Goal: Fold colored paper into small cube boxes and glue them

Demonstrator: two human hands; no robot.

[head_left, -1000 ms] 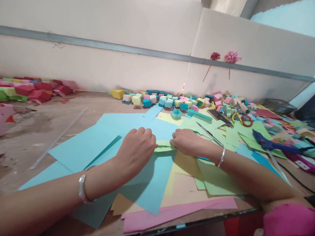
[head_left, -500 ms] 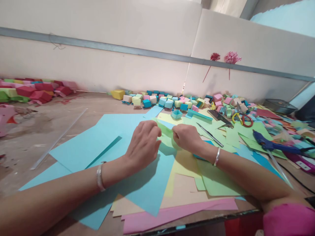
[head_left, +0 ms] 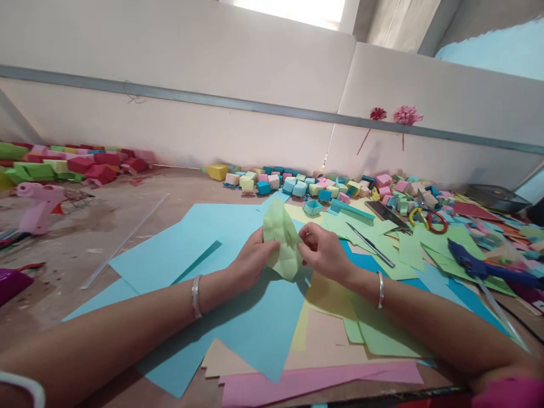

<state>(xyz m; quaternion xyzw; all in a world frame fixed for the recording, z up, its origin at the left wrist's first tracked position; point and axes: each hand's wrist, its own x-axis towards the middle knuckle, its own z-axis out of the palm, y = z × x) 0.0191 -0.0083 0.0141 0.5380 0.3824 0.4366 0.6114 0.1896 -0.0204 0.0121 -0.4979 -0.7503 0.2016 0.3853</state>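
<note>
A creased piece of light green paper (head_left: 281,235) is held upright between my two hands, above the middle of the table. My left hand (head_left: 255,255) grips its left edge, with the thumb laid across the front. On the other side, my right hand (head_left: 321,249) pinches the right edge between thumb and fingers. Sheets of light blue paper (head_left: 178,232) lie spread beneath and to the left. Beyond my right hand lie a silver pen-like tool (head_left: 370,245) and a small open blue paper box (head_left: 313,207).
Several small folded paper boxes (head_left: 272,180) line the wall. To the right are scissors (head_left: 428,220), a dark phone (head_left: 389,214) and a blue glue gun (head_left: 480,262). A pink glue gun (head_left: 40,205) and a clear glue stick (head_left: 125,241) lie left. Pink paper (head_left: 297,388) lies along the front edge.
The green paper has been raised and turned, so its creased face now shows toward me. My left hand has rotated, its thumb now on the paper. The view has shifted slightly.
</note>
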